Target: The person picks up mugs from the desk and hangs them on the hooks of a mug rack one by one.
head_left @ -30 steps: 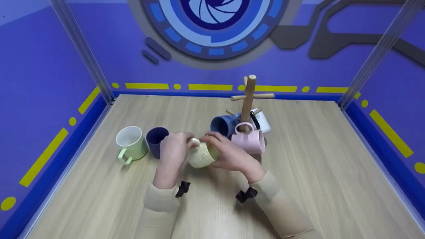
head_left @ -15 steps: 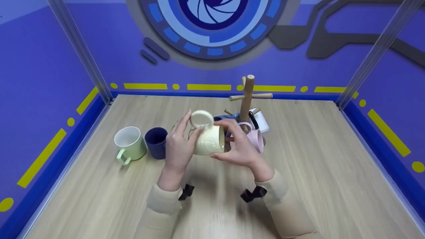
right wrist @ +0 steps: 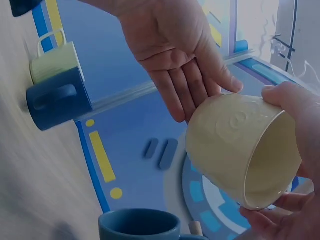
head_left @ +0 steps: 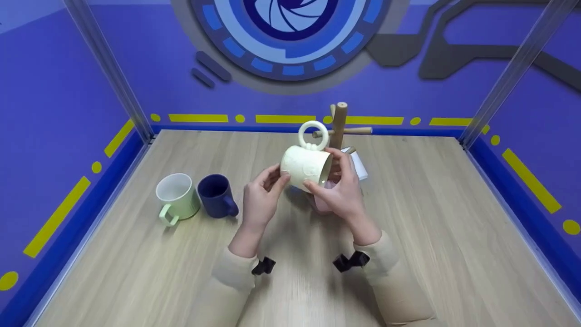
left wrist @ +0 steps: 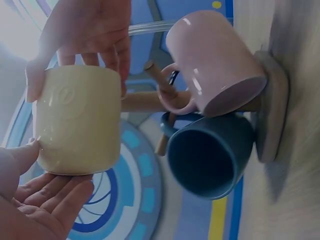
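Observation:
A cream mug [head_left: 300, 164] with a ring-shaped handle [head_left: 300, 135] hangs above the table on its side, handle up, mouth facing right. My right hand [head_left: 343, 193] grips it at the rim, thumb on the near side and fingers around the far side. At the base, my left hand [head_left: 259, 202] holds it with thumb and fingertips. Behind it rises a wooden mug tree [head_left: 338, 125] with bare upper pegs. Lower pegs carry a pink mug [left wrist: 215, 60] and a blue mug [left wrist: 237, 145] by their handles; both are mostly hidden in the head view.
To the left, a light green mug [head_left: 187, 204] and a navy mug [head_left: 214, 200] stand upright side by side on the wooden table [head_left: 431, 218]. A white object [head_left: 359, 167] lies behind the mug tree. Blue panels [head_left: 50, 113] enclose the back and sides.
Both hands have lifted the cream mug from low over the table, up and right toward the mug tree. Its handle has turned upright, and the left hand has shifted from the handle to the base.

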### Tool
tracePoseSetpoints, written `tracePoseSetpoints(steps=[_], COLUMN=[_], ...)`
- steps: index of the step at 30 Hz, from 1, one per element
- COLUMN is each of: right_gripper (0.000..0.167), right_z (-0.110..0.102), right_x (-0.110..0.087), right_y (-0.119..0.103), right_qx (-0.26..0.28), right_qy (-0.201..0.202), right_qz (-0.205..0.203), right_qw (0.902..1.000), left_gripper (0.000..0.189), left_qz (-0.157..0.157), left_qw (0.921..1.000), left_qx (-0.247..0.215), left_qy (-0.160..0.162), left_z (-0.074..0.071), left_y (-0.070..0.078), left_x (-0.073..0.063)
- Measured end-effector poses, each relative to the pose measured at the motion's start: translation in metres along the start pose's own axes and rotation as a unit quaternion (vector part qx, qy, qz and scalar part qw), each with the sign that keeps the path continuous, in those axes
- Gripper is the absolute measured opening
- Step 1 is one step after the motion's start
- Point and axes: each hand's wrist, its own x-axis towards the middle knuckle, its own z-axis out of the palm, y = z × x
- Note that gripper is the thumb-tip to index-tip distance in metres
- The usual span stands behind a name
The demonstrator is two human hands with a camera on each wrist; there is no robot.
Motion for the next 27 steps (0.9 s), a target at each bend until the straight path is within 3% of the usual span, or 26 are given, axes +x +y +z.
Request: tracePoseSetpoints(steps=[9, 20, 27], right_gripper=[0.081, 0.082, 0.083], right_z=[-0.004, -0.002, 0.001], right_x=[0.004, 0.005, 0.003], right_y=[0.01, 0.017, 0.011], right_qx=[-0.033, -0.047, -0.092], right_qy=[0.026, 0.031, 0.022], right_qz=[0.034, 0.048, 0.055], right_qw=[0.9985, 0.9973, 0.994], left_gripper=[0.055, 0.062, 0.06], left_qz=[-0.036, -0.049, -0.045], left_qw=[0.9938, 0.9891, 0.9877], left_qx=[-0.08, -0.083, -0.08], left_qy=[-0.068, -0.112, -0.127], left_z=[0.013, 0.016, 0.017], left_y=[-0.021, -0.03, -0.034], left_x=[0.002, 0.002, 0.004])
